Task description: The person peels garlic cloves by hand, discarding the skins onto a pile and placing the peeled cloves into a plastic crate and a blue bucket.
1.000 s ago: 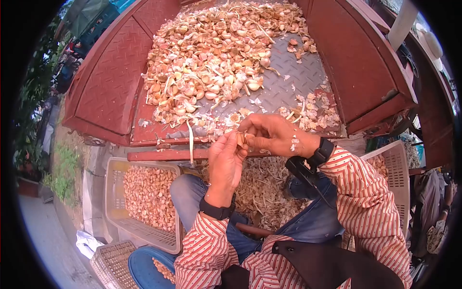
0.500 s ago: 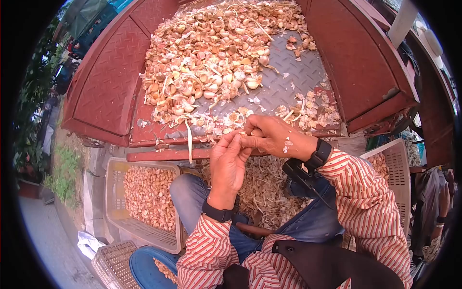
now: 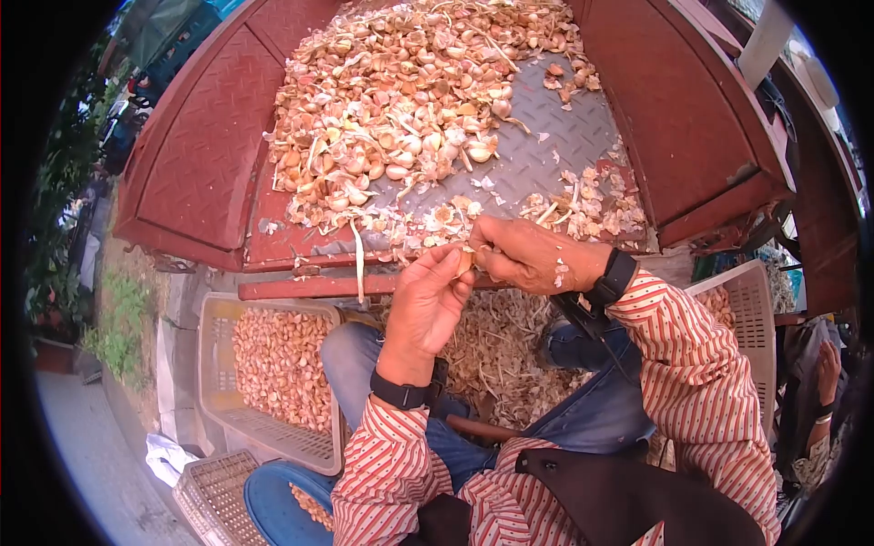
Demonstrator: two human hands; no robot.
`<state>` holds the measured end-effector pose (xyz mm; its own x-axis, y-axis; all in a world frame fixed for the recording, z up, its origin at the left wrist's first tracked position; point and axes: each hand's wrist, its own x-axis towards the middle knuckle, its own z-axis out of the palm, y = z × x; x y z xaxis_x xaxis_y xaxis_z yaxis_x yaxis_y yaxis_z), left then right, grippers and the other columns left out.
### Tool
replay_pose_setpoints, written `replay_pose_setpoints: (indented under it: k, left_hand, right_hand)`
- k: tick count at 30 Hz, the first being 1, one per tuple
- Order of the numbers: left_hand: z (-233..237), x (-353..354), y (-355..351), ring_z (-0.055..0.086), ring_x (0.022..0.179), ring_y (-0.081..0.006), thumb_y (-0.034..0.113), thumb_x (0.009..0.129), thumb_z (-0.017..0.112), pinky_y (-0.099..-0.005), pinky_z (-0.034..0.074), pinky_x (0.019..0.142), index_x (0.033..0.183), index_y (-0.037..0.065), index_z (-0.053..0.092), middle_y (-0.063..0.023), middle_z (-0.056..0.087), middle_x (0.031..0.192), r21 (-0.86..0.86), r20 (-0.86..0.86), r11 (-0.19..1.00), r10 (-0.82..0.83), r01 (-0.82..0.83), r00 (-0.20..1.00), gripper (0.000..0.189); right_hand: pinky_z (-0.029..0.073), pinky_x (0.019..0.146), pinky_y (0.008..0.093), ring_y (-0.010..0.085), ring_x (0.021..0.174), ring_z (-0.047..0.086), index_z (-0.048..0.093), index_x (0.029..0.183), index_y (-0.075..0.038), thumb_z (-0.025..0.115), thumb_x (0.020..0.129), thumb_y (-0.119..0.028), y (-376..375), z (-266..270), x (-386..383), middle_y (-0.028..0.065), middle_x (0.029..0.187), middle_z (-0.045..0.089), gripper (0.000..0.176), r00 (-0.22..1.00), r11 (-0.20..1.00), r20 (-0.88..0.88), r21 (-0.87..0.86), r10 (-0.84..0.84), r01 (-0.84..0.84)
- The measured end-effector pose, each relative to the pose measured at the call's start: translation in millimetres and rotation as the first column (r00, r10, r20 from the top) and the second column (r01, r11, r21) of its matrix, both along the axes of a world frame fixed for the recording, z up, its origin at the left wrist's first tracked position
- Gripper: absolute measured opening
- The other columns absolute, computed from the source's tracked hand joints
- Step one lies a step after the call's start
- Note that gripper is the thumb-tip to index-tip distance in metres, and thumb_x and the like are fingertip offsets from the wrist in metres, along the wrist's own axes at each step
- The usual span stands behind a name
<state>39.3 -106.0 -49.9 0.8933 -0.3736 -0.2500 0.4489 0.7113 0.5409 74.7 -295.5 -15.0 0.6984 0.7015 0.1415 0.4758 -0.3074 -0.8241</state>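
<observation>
Outdoors, at the open near edge of a red steel bed (image 3: 209,155): chequer-plate floor heaped with a garlic pile (image 3: 401,100) towards the far end, loose skins (image 3: 583,209) scattered along the near lip. Just in front of that lip, held in the air between both hands: a single garlic clove (image 3: 465,261), small and pale orange, partly hidden by fingertips.

Best done, by the look of it, with a light pinch rather than a squeeze. Steady the clove with the left hand (image 3: 423,305), work a right thumbnail under the dry skin at one end, and strip along the length, not across. Worth holding the clove over the peel litter (image 3: 496,350) below the bed's lip, so as to drop skins there and not into the crate of cloves (image 3: 211,364) below the bed's left corner. Risk of a slip or a bruised clove if gripped too hard.

Left hand raised from below the bed's lip, wrist fairly straight, thumb and forefinger closed narrowly on the clove, other fingers loosely folded behind. Right hand (image 3: 528,255) reaching in from the right along the lip, back upward, flecked with bits of skin, fingers curled tight, tips pinched on the same clove. A black band (image 3: 401,393) on each wrist, striped sleeves (image 3: 692,364) behind. Exact place of the right thumb: cannot tell, hidden under the knuckles.
</observation>
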Motion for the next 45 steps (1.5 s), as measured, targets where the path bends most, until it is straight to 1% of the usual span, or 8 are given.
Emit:
replay_pose_setpoints:
  k: [7,11,18,27,30,34,39,45]
  left_hand:
    - [9,-8,-2,0.056,0.079,-0.0148,0.004,0.089,0.052,-0.02,0.05,0.066,0.105,0.0,0.052,-0.008,0.056,0.091,-0.172,-0.091,0.985,0.008,-0.024,0.996,0.017]
    - [55,-31,-7,0.053,0.075,-0.0146,0.0,0.087,0.052,-0.019,0.046,0.061,0.105,-0.002,0.052,-0.0112,0.053,0.093,-0.133,-0.007,0.99,0.045,-0.046,0.999,0.018]
    - [152,-111,-63,0.051,0.073,-0.0092,0.002,0.087,0.054,-0.0197,0.04,0.06,0.107,-0.003,0.052,-0.0062,0.05,0.089,-0.429,0.102,0.847,-0.301,0.315,0.948,0.021]
    - [23,-52,-26,0.054,0.098,-0.0226,0.022,0.095,0.042,-0.0331,0.046,0.088,0.114,0.0,0.047,-0.0114,0.054,0.104,-0.048,-0.222,0.994,0.088,-0.101,0.971,0.029]
    - [-3,-47,-15,0.051,0.105,-0.0246,0.025,0.096,0.038,-0.0355,0.043,0.093,0.112,0.001,0.047,-0.0105,0.053,0.11,-0.417,-0.08,0.905,0.049,-0.078,0.996,0.03]
    - [-15,-44,2,0.054,0.103,-0.0231,0.019,0.096,0.036,-0.0343,0.048,0.089,0.113,0.001,0.046,-0.0116,0.054,0.113,-0.505,-0.082,0.859,0.054,-0.088,0.995,0.027]
    - [-9,-54,12,0.054,0.106,-0.0266,0.009,0.094,0.04,-0.0333,0.049,0.091,0.118,-0.007,0.042,-0.019,0.052,0.115,-0.272,-0.15,0.956,0.071,-0.111,0.986,0.029]
    - [1,-67,35,0.053,0.109,-0.0302,0.001,0.09,0.043,-0.0332,0.047,0.093,0.12,-0.008,0.041,-0.0228,0.051,0.116,-0.095,-0.124,0.988,0.107,-0.119,0.987,0.031]
  right_hand:
    - [0.039,0.057,0.0301,0.0141,0.063,0.043,0.043,0.089,-0.004,0.044,0.094,-0.023,6,5,-7,0.0042,0.07,0.045,0.02,0.997,0.988,-0.074,0.149,-0.034,0.045]
    - [0.028,0.048,0.0191,0.003,0.056,0.032,0.045,0.086,-0.007,0.043,0.096,-0.025,4,1,0,-0.0034,0.068,0.042,0.02,0.858,0.9,-0.514,0.367,-0.014,0.234]
    - [0.027,0.043,0.0182,0.0051,0.05,0.034,0.05,0.093,-0.004,0.041,0.095,-0.021,24,-20,8,-0.0011,0.068,0.044,0.018,0.601,0.751,-0.794,0.344,-0.088,0.564]
    - [0.048,0.065,0.0258,0.0145,0.078,0.06,0.052,0.104,-0.001,0.044,0.095,-0.02,27,-10,-18,0.0067,0.087,0.06,0.022,0.969,0.858,-0.203,0.463,-0.142,0.223]
    - [0.048,0.075,0.032,0.0246,0.083,0.061,0.051,0.106,-0.001,0.045,0.094,-0.021,32,-22,-31,0.0104,0.09,0.061,0.024,0.994,0.967,0.035,0.238,-0.107,0.096]
    - [0.044,0.084,0.0355,0.0315,0.1,0.054,0.048,0.116,0.0,0.047,0.092,-0.02,32,-31,-31,0.017,0.109,0.054,0.031,0.968,0.992,0.251,0.126,-0.01,-0.023]
    - [0.046,0.078,0.0336,0.0246,0.088,0.058,0.049,0.114,0.001,0.047,0.093,-0.019,31,-40,-37,0.013,0.101,0.056,0.029,0.996,0.958,-0.011,0.273,-0.084,0.084]
    - [0.044,0.066,0.0392,0.0344,0.075,0.057,0.054,0.089,0.0,0.051,0.089,-0.02,29,-53,-45,0.0162,0.078,0.058,0.02,0.99,0.998,-0.128,0.006,-0.063,0.064]
